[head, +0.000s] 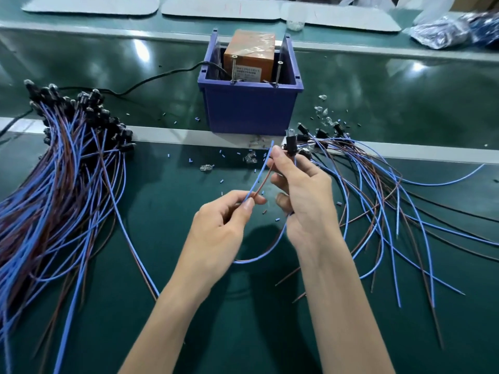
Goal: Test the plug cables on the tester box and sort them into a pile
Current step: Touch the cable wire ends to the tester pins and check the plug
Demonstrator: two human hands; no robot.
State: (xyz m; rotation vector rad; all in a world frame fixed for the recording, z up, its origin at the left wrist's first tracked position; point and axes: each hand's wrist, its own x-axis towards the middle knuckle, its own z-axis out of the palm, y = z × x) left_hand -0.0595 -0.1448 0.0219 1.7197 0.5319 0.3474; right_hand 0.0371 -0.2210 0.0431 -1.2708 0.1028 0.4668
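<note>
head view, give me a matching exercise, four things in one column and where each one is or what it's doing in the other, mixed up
Things
1. orange box
2. big cable pile
3. loose cables
4. left hand

Place or state
a. spread out on the right
b. pinching the held cable
c. inside the blue bin
d. heaped on the left

Pairs: 1-c, 2-d, 3-a, 4-b
</note>
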